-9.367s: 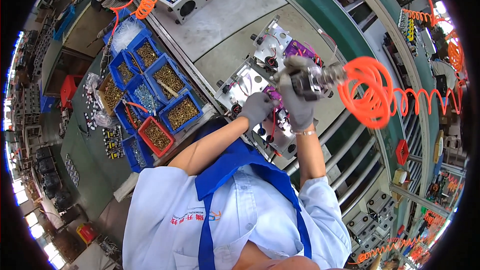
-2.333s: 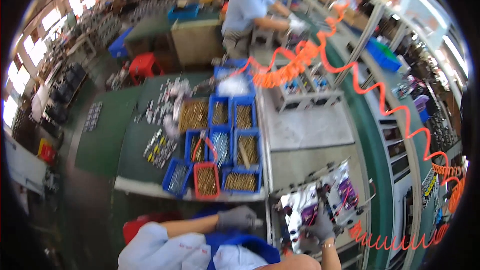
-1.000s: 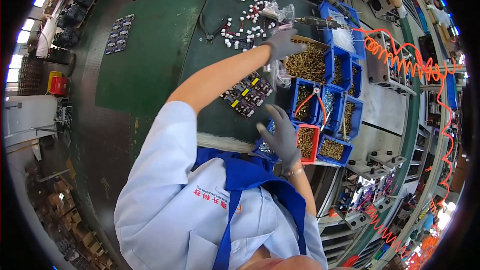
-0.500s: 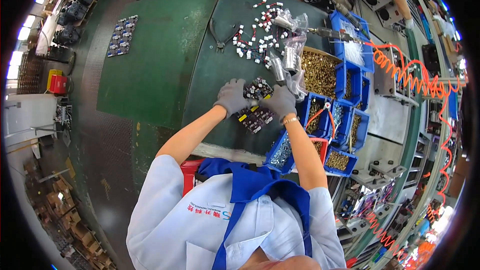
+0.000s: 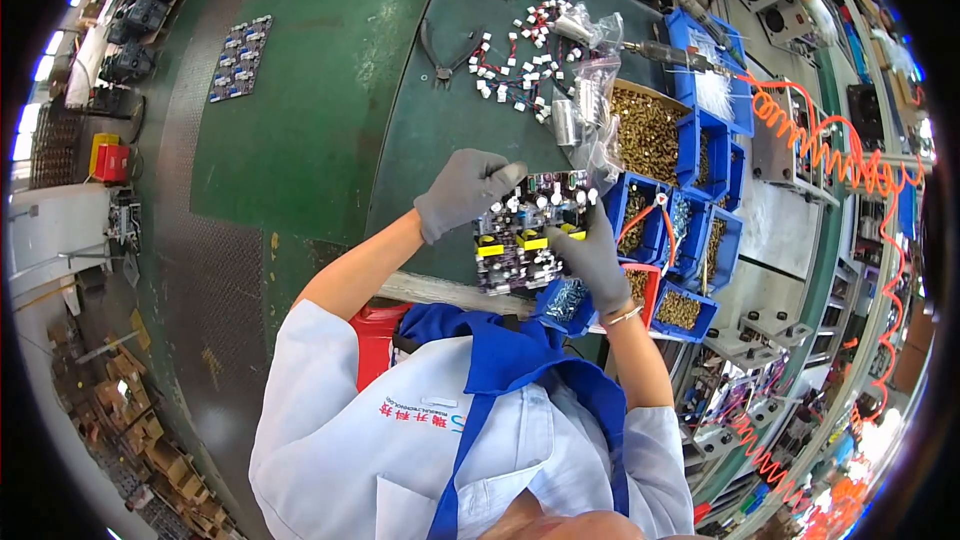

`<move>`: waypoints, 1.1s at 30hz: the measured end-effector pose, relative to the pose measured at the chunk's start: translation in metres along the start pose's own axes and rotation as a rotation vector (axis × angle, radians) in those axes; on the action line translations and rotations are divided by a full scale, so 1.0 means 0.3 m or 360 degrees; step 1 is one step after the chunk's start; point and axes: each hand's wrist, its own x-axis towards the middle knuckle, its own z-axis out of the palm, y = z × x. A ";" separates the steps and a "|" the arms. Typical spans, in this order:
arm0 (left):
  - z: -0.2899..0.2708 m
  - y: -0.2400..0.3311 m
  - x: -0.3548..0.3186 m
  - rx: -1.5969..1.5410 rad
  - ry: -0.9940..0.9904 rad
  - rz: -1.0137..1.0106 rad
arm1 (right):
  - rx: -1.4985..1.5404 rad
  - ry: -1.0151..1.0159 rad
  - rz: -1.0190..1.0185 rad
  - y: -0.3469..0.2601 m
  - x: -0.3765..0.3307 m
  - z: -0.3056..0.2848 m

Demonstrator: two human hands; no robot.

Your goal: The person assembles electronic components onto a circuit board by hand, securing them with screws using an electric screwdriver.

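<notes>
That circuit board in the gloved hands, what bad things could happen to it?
1. The circuit board is held above the table edge by the left hand and the right hand, gripped mostly at its sides, so it might slip and fall.
2. Open blue bins of small metal parts sit right beside it; a bump could perhaps spill some.
3. Small white connectors lie loose on the green table and could get knocked away.

Both hands wear matt grey knitted cloth gloves, left hand and right hand, gripping a dark circuit board with glossy components, above the matt green table and glossy blue plastic bins.
</notes>
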 end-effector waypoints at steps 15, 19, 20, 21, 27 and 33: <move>0.115 -0.024 -0.064 -0.0231 -0.0559 0.0025 | 0.0679 0.0296 0.0357 0.090 -0.347 0.082; 0.182 -0.047 -0.088 -0.0271 -0.0581 0.0089 | 0.0839 0.0314 0.0385 0.083 -0.404 0.083; 0.221 -0.039 -0.108 -0.0637 -0.0498 0.0104 | 0.1211 0.0108 0.0596 0.111 -0.417 0.073; 0.272 -0.014 -0.119 -0.1008 -0.0434 0.0114 | 0.0742 0.0126 0.0299 0.348 -0.445 0.101; 0.176 -0.124 -0.103 -0.1622 -0.0360 -0.0536 | 0.0756 0.0738 0.0268 0.113 -0.478 0.009; 0.106 -0.388 0.029 0.1135 -0.0311 0.0078 | -0.0117 0.1004 -0.0035 0.079 -0.485 -0.026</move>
